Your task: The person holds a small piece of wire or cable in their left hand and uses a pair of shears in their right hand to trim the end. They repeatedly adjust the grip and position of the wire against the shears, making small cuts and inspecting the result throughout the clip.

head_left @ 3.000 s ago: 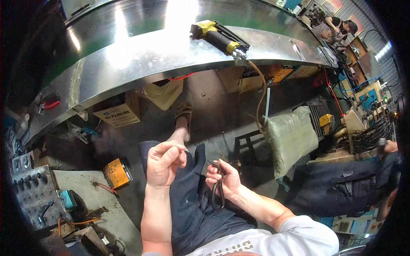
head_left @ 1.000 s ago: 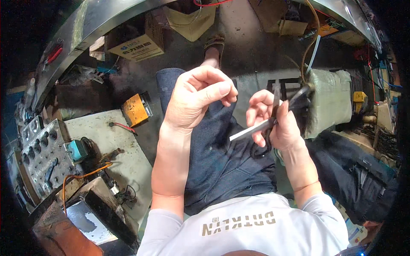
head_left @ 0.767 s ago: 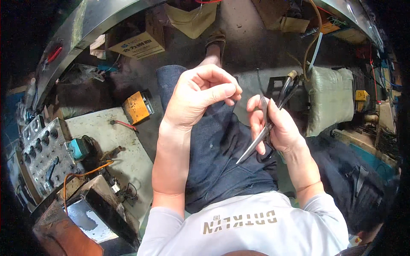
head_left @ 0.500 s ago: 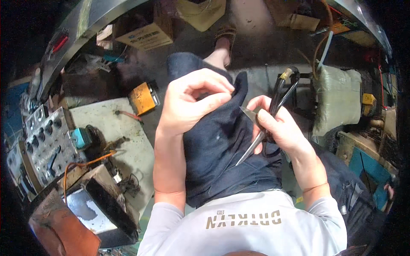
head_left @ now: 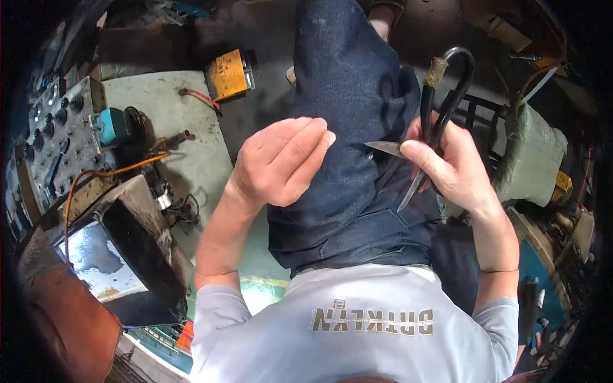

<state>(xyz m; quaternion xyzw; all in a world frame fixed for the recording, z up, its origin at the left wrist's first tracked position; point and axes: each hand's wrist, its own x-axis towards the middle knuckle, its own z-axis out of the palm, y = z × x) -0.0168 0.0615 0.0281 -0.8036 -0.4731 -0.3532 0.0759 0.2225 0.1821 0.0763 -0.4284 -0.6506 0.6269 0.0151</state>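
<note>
Scissors (head_left: 437, 129), blades spread, sit above the right edge of the trousers (head_left: 345, 121), the right hand's (head_left: 454, 163) fingers clamped around them — likely light, stiff, slick-bladed; best gripped by the black handles (head_left: 426, 107). The left hand's (head_left: 281, 163) fingers pinch together — on what, I can't tell.

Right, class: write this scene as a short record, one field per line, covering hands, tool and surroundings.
Left hand: fingertips pinched together; anything fine between them cannot be made out
Right hand: holding black-handled scissors
Blades: apart, tips toward picture's left and lower left
Handles: tan wrapping on one
Below hands: dark blue trousers
Far left: grey control panel with black knobs
Upper left: orange box
Right: pale green wrapped bundle
</note>
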